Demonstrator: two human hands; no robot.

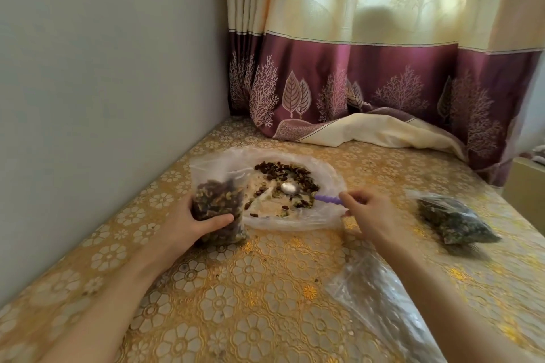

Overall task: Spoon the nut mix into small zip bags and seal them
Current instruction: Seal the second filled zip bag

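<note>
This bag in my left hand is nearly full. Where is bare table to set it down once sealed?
Bare tablecloth lies between your forearms, near the front edge, and along the wall left of the left hand. Another patch separates the open nut-mix bag from the filled bag. It is crowded around the spoon and the empty bags.

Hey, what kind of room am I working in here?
Probably a room at home, at a table pushed into a corner: a cream and maroon leaf-patterned curtain drapes onto the gold floral embossed tablecloth, beside a plain grey wall.
</note>
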